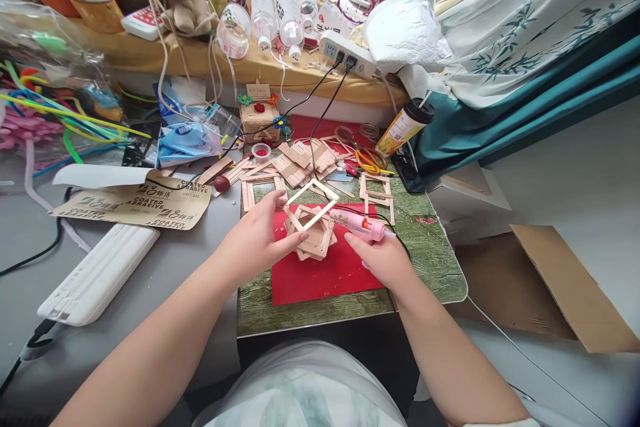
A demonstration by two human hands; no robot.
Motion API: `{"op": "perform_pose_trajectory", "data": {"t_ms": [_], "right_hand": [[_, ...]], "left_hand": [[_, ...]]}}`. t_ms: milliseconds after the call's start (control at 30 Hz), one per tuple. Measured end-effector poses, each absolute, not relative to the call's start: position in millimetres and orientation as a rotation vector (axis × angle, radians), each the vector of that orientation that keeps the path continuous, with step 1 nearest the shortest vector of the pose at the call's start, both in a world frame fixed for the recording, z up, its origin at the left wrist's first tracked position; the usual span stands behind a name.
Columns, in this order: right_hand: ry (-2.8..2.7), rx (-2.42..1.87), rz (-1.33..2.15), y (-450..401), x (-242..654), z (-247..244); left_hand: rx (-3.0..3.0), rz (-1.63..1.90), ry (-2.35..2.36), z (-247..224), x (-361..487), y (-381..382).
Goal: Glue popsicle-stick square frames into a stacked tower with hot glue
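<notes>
My left hand (259, 235) pinches a square frame of popsicle sticks (320, 216) between thumb and fingers. The frame is held above a stack of stick frames (316, 247), each turned against the one below, so the stack looks like a twisted tower. Wrapped in my right hand (384, 259) is a pink hot glue gun (361, 224), its nozzle pointing left at the held frame's right corner. Whether nozzle and frame touch, I cannot tell. The stack stands on a red sheet (330, 283). Behind it lies a pile of loose popsicle sticks (305, 163).
More stick frames (377, 195) lie on the green board (425, 253). Orange-handled scissors (370, 161) and a drink cup (405, 125) stand at the back right. Sandpaper (150, 203) and a white power strip (103, 273) are at left. A black cord (324, 110) hangs across the pile.
</notes>
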State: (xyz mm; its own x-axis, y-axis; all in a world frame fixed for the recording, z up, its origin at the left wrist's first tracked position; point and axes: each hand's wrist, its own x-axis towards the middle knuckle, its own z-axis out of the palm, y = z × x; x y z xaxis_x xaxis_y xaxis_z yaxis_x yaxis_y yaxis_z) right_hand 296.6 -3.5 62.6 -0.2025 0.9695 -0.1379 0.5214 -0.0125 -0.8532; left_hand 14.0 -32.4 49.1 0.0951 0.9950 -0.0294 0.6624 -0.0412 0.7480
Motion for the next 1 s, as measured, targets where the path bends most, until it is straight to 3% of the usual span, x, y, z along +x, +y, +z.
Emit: {"op": "perform_pose_trajectory", "data": {"t_ms": [167, 400, 1000], "right_hand": [[-1.698, -1.52, 1.248, -23.6, 324.1, 47.7], [-2.029, -1.526, 1.214, -52.1, 322.3, 57.6], [-2.061, -1.533, 1.316, -55.2, 314.2, 56.2]], "left_hand": [[1.743, 0.698, 1.629, 52.8, 14.3, -33.9], [1.836, 0.682, 1.691, 47.2, 17.3, -31.9], [1.915, 0.638, 1.709, 43.9, 19.9, -30.6]]}}
